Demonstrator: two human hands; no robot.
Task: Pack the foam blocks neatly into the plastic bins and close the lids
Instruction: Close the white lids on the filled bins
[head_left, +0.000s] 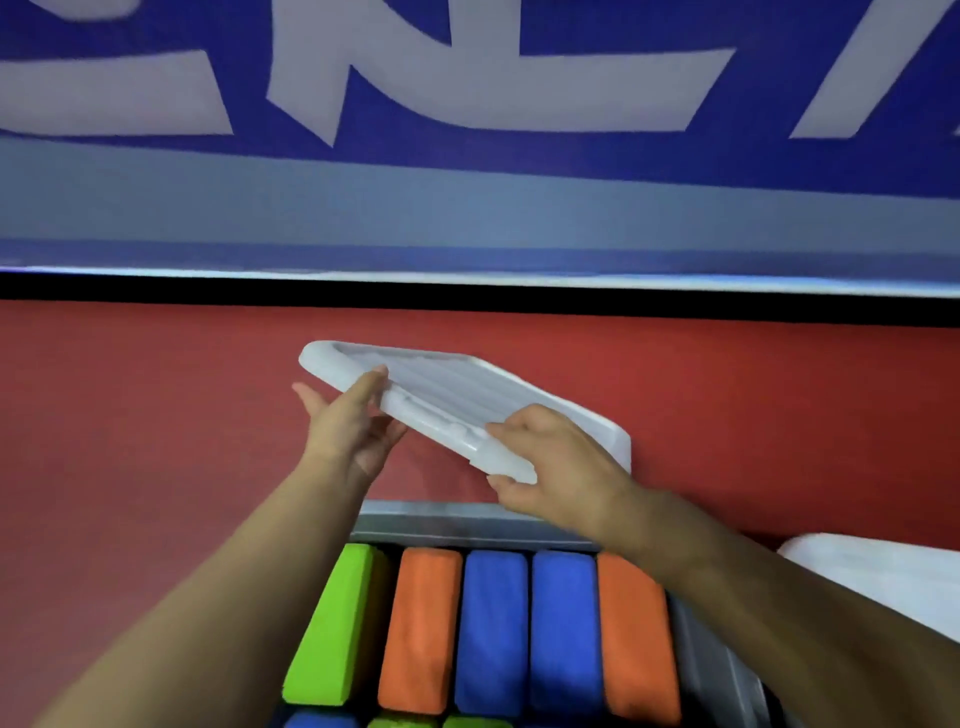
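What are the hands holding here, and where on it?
Both hands hold the white lid above the bin. The left hand supports its left edge; the right hand grips its near corner, thumb on top.

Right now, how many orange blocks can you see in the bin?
2 orange blocks: one second from the left in the back row, one at that row's right end. More may hide below the picture's edge.

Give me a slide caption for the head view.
Both hands hold the white lid above the packed bin.
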